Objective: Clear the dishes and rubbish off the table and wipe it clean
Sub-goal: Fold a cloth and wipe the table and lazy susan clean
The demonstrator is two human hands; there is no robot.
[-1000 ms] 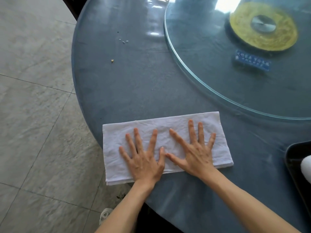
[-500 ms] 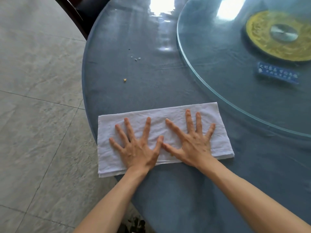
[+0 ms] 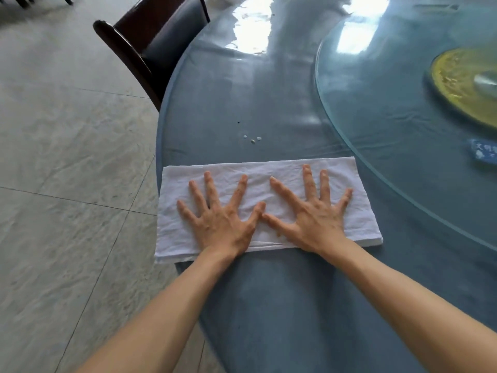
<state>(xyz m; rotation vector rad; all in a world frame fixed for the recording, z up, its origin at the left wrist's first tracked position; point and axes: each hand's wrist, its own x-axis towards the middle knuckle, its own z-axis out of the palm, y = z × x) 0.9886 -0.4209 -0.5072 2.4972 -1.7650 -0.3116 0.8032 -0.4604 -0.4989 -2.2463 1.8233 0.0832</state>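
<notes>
Both your hands lie flat, fingers spread: left hand (image 3: 219, 224) and right hand (image 3: 313, 220) press the cloth (image 3: 269, 181), gripping nothing. The cloth sits at the near-left edge of the counter (image 3: 282, 305), its left end overhanging the rim. Crumbs (image 3: 252, 139) lie just beyond it; push outward and you'll likely sweep them onto the floor (image 3: 67, 184), and the overhanging end could drag the cloth off.

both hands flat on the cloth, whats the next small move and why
Probably push the cloth forward, away from the body, over the crumbs. Left hand and right hand press it flat with spread fingers, and the crumbs lie on the table just beyond the cloth's far edge.
</notes>
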